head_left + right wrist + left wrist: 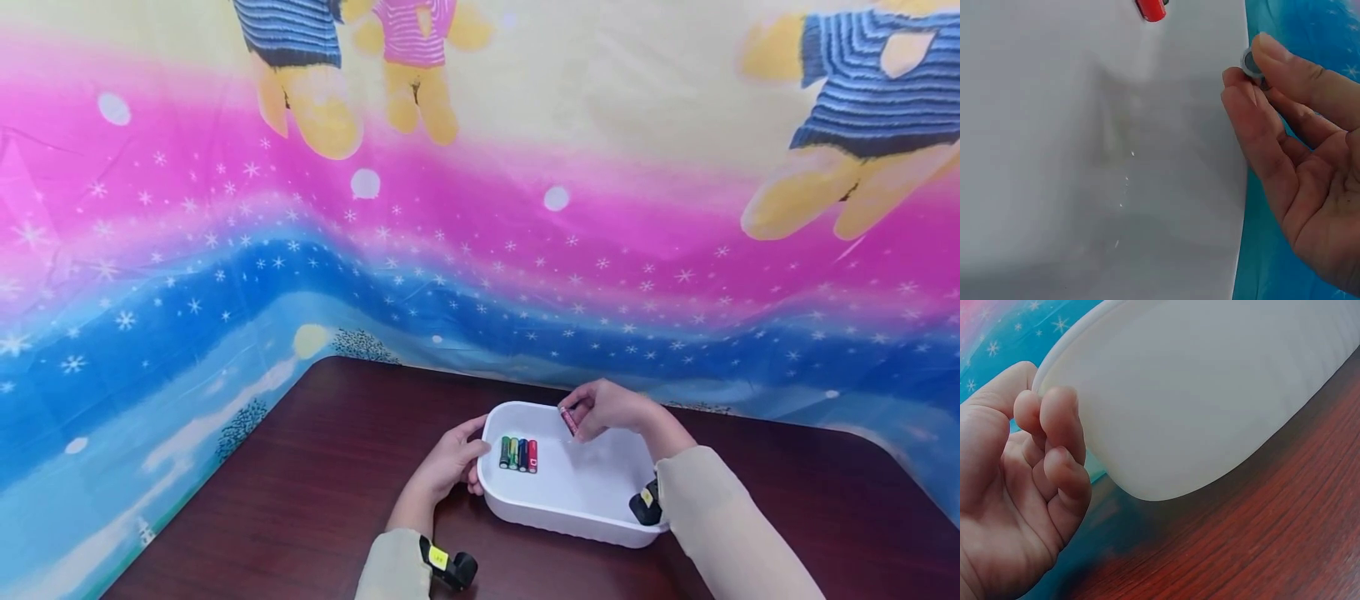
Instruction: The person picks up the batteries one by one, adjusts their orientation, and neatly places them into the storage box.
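Observation:
A white plastic tray [577, 487] stands on the table, and my left hand [450, 458] grips its left end. In the left wrist view the thumb is at the rim [1054, 353] and the fingers curl against the outer wall. Several batteries lie side by side in the tray's left part: a dark green one [505, 452], a green-and-yellow one, a dark blue one [522, 456] and a red one [532, 457]. Above the tray's far side my right hand [611, 408] pinches a dark pinkish-red battery [568, 421] between thumb and fingers. Its flat grey end [1250, 62] shows in the right wrist view.
The dark reddish-brown table [315, 467] extends on both sides of the tray. A printed cloth [480, 208] hangs right behind the table and along its left side. Black wrist cameras [450, 567] sit on both sleeves, the right one overlapping the tray's near right corner.

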A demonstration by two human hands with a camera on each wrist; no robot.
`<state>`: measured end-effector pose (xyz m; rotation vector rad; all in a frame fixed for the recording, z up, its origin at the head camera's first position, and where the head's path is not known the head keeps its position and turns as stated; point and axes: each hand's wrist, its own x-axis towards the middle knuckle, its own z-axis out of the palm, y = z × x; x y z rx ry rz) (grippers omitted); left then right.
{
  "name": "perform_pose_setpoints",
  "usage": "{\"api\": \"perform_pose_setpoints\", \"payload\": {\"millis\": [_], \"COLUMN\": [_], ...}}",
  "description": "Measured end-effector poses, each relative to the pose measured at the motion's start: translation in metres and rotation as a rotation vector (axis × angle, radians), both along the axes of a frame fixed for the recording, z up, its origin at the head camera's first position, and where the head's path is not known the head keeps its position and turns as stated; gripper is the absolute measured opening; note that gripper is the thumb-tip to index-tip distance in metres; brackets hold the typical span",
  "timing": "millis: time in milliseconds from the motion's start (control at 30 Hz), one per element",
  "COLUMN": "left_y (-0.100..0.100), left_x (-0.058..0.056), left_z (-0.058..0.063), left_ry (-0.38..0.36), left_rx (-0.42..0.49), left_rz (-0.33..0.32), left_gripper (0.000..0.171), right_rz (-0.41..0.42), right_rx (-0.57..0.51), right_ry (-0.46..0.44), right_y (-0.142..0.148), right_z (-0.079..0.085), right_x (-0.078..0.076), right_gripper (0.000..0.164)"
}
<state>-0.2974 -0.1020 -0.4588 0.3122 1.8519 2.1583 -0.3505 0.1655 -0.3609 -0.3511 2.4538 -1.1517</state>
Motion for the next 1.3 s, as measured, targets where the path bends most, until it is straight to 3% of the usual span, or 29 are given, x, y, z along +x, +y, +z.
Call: {"api": "perform_pose_setpoints", "payload": {"millis": [100,300,433,600,900,1300], "left_y": [0.0,0.0,0.0,0.0,0.0,0.0], "left_x": [0.001,0.001,0.001,0.0,-0.001,0.0], "left_z": [0.001,0.002,0.002,0.001,0.001,0.001], "left_ry": [0.0,0.006,0.008,0.011,0.008,0.001], "left_rx": [-0.003,-0.012,-0.015,-0.013,-0.013,-0.009], "left_rz": [0.002,0.004,0.003,-0.002,-0.005,-0.01], "left_gripper": [0.059,0.058,0.058,0.058,0.058,0.058], "right_rz": [0.016,0.148,0.191,0.196,0.21,0.233], "right_rx": [0.026,0.078,0.112,0.242,0.422,0.47], "right_ry": [-0.01,-0.026,-0.014,0.062,0.184,0.25], "right_y": [-0.006,-0.012,-0.016,-0.024,-0.034,-0.042], "right_z": [-0.002,-0.007,-0.013,-0.023,-0.036,-0.041], "right_x": [0.002,0.006,0.007,0.008,0.008,0.009], "right_gripper": [0.049,0.045,0.041,0.034,0.037,0.043]}}
